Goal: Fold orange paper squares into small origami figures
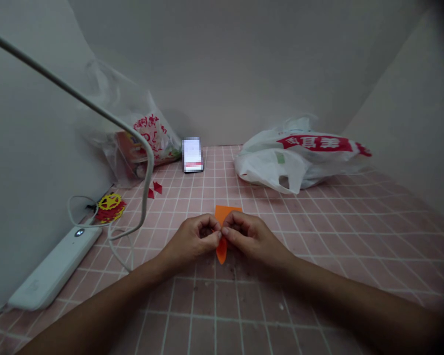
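An orange sheet of paper (226,213) is held between my two hands above the pink tiled surface. Its far end is broad and straight-edged, while the near end narrows to a folded, rounded tip. My left hand (199,235) pinches the paper's middle from the left, thumb and forefinger pressed together. From the right, my right hand (248,234) pinches at the same spot, its thumb tip nearly touching the left one. The fingers hide the middle of the paper.
A white power strip (55,268) and a pale cable (150,167) lie left. Near them are yellow and red cut-outs (111,204) and small red pieces (155,189). A phone (193,155) stands at the back, between a clear bag (148,133) and a white plastic bag (274,162).
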Motion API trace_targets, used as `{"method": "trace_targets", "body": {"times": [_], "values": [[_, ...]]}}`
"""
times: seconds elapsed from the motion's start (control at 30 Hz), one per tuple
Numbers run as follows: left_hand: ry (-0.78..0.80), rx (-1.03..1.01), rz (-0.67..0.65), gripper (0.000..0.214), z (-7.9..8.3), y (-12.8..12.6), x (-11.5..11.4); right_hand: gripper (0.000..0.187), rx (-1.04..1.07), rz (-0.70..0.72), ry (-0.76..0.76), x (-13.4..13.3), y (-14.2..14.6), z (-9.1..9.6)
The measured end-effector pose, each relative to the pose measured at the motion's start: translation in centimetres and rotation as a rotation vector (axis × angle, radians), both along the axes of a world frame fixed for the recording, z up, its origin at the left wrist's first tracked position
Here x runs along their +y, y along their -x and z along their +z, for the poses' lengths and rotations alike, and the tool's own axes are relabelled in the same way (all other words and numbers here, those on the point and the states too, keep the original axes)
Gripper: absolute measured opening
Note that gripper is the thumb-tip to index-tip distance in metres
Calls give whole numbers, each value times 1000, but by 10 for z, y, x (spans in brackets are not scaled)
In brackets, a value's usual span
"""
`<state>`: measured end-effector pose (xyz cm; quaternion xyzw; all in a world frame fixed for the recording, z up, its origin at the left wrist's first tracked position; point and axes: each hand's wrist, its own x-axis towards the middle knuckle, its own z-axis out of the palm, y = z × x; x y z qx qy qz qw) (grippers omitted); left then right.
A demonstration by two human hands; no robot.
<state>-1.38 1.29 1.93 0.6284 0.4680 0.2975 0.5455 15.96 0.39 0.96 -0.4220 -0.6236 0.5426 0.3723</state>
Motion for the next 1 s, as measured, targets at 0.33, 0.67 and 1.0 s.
{"method": "trace_targets", "body": {"times": [0.33,0.67,1.0], "values": [[122,-79,-58,19,3,2,2,20,-179,100,-208,5,-6,2],[206,-30,-104,12,-2,2,2,19,-270,207,-369,9,-10,0],[-321,123,277,5,1,2,-6,23,-52,-64,-76,2,0,1]]}}
